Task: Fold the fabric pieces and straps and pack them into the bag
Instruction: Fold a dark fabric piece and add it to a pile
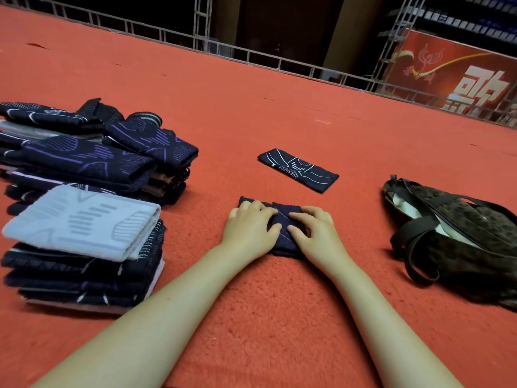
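A small dark navy fabric piece (282, 219) with purple lines lies folded on the red carpet in front of me. My left hand (250, 226) presses flat on its left half and my right hand (314, 229) presses on its right half, fingers spread. Beyond them lies a second folded navy piece (298, 170) with white lines. A dark patterned bag (470, 247) with black straps lies open at the right. Stacks of folded navy fabric pieces (92, 161) sit at the left, one topped by a light grey piece (84, 221).
The red carpet (251, 102) stretches far ahead to a metal truss railing (251, 56). A red banner (453, 74) with white characters stands at the back right.
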`<state>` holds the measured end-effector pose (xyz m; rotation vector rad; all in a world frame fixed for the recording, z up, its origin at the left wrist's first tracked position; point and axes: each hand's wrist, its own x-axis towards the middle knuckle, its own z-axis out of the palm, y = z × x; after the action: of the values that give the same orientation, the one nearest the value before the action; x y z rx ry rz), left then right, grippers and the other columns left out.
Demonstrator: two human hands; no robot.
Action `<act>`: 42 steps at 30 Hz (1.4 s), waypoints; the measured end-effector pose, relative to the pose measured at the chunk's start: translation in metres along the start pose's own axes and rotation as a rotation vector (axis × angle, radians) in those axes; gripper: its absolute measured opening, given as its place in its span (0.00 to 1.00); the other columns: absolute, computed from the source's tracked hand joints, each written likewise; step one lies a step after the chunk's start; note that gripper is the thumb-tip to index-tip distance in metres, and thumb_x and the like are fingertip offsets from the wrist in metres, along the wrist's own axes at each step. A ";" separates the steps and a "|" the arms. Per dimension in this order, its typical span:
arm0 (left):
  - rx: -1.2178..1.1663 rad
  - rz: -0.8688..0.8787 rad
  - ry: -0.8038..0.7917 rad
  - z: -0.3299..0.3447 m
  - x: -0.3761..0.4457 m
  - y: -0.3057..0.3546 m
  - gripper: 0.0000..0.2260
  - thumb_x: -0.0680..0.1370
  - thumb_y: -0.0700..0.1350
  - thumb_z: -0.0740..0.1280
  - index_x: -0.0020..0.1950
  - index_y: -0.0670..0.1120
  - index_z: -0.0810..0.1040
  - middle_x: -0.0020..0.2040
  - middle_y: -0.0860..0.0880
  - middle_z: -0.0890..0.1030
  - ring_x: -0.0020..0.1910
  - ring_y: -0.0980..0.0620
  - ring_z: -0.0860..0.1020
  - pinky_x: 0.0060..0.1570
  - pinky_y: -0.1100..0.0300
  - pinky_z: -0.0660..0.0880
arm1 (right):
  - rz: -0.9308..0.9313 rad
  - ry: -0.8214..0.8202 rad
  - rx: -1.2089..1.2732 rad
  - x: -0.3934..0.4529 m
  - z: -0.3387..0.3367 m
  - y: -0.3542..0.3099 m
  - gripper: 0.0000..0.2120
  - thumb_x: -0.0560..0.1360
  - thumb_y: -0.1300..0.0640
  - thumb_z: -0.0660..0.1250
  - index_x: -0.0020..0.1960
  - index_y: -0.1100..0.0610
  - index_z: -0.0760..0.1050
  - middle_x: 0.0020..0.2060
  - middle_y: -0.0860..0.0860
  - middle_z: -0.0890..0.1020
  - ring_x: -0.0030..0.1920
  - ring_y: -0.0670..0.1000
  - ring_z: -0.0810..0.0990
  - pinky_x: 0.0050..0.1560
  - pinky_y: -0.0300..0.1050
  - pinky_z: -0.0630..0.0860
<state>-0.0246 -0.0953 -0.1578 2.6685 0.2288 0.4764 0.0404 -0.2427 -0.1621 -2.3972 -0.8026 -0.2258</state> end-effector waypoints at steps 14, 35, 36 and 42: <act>-0.098 0.044 0.077 0.002 0.001 0.001 0.19 0.79 0.52 0.60 0.70 0.52 0.68 0.63 0.51 0.71 0.65 0.50 0.65 0.63 0.55 0.64 | 0.256 0.163 0.679 0.000 -0.014 -0.017 0.19 0.75 0.65 0.66 0.65 0.53 0.74 0.48 0.56 0.82 0.42 0.49 0.80 0.38 0.37 0.77; -0.662 -0.296 0.011 -0.005 0.010 0.006 0.18 0.80 0.42 0.57 0.70 0.47 0.68 0.62 0.44 0.75 0.62 0.44 0.73 0.59 0.58 0.69 | 0.180 0.066 0.360 -0.010 -0.007 -0.033 0.16 0.72 0.62 0.70 0.59 0.50 0.77 0.52 0.49 0.75 0.50 0.44 0.75 0.55 0.40 0.73; -0.435 -0.254 0.020 -0.006 0.008 0.001 0.19 0.79 0.42 0.58 0.71 0.49 0.67 0.62 0.44 0.73 0.63 0.44 0.70 0.61 0.56 0.67 | 0.240 0.023 0.418 -0.010 -0.007 -0.034 0.18 0.73 0.61 0.70 0.62 0.51 0.74 0.52 0.50 0.76 0.46 0.43 0.76 0.50 0.40 0.74; -0.117 -0.224 -0.028 -0.005 0.003 -0.004 0.20 0.80 0.44 0.56 0.72 0.50 0.63 0.67 0.45 0.68 0.67 0.44 0.63 0.65 0.52 0.60 | 0.382 -0.110 0.692 -0.010 -0.004 -0.038 0.26 0.76 0.61 0.67 0.71 0.57 0.65 0.40 0.54 0.80 0.31 0.50 0.75 0.31 0.42 0.71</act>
<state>-0.0237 -0.0894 -0.1547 2.4960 0.4703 0.3687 0.0104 -0.2259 -0.1436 -1.8520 -0.3622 0.2975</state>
